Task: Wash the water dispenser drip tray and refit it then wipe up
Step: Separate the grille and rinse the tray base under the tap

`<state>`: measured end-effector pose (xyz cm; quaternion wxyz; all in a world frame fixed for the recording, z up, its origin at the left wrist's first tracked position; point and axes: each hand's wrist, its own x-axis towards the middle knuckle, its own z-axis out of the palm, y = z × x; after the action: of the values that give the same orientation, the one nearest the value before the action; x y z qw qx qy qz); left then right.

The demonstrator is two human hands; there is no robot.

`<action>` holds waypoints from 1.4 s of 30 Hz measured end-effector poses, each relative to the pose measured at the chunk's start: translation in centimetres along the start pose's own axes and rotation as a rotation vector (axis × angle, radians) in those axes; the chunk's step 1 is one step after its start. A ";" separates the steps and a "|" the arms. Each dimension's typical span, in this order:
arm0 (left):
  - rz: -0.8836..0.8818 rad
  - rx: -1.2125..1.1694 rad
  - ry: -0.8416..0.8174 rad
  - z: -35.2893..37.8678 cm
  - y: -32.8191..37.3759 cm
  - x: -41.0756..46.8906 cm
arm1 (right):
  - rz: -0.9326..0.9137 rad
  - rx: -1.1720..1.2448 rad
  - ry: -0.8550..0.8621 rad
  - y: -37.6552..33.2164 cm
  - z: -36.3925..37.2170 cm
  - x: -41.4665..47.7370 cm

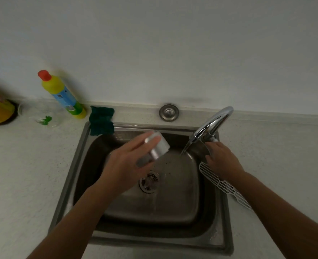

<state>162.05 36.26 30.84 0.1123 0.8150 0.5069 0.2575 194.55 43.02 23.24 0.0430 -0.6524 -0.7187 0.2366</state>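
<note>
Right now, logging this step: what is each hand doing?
Left hand: closed around the silver drip tray, held over the sink.
Right hand: on the tap handle; grip cannot be told.

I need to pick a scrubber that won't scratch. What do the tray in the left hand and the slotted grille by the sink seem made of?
Tray: probably brushed metal or silver-coated plastic, given its soft grey sheen. Grille: likely white plastic, matte with moulded slots.

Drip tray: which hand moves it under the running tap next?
Left, probably. The left hand already grips the silver drip tray over the sink, just beside the stream; the right hand is on the faucet handle.
</note>
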 end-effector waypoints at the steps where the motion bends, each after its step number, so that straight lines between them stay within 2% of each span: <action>1: 0.047 0.026 -0.035 0.3 0.1 -0.3 | 0.002 -0.019 -0.018 0.1 0.1 0.3; 5: 0.151 0.121 -0.126 1.3 0.3 -1.6 | 0.008 -0.027 -0.035 0.1 0.5 0.7; 8: 0.079 0.052 0.016 0.7 -0.2 -2.0 | 0.006 -0.015 -0.034 0.2 0.6 0.6; 10: -0.108 -0.086 0.188 -0.1 -1.0 -2.2 | 0.003 -0.022 -0.045 0.3 0.6 0.6; 13: -0.436 -0.487 0.434 -0.7 -1.8 -2.9 | 0.006 -0.035 -0.088 0.5 0.5 0.8; 16: -0.732 -0.841 0.666 -0.5 -2.6 -4.0 | 0.029 -0.097 -0.288 0.6 0.1 0.7; 18: -0.947 -0.997 0.746 -0.1 -3.5 -5.2 | 0.041 -0.197 -0.384 0.5 0.2 0.5; 20: -1.107 -1.085 0.785 0.1 -4.4 -6.4 | 0.036 -0.259 -0.406 0.5 0.5 0.4; 25: -1.330 -1.065 0.813 0.5 -5.5 -8.7 | 0.045 -0.352 -0.410 1.0 0.9 0.6; 29: -1.348 -1.059 0.831 0.1 -5.8 -10.8 | 0.057 -0.070 -0.393 0.8 -0.1 0.5; 34: -1.383 -1.064 0.856 -1.2 -5.4 -13.3 | 0.081 0.278 -0.199 -1.8 -2.8 -1.3; 38: -1.343 -1.132 0.962 -2.9 -6.2 -15.0 | 0.310 0.746 -0.170 -3.4 -2.8 -3.7; 42: -1.312 -1.203 1.096 -4.8 -8.1 -17.1 | 0.586 1.088 -0.166 -4.0 0.9 -6.3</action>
<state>147.28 24.53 26.05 0.3719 -0.0390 0.6195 0.6902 191.48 36.59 25.61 0.2467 -0.6867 -0.2870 0.6207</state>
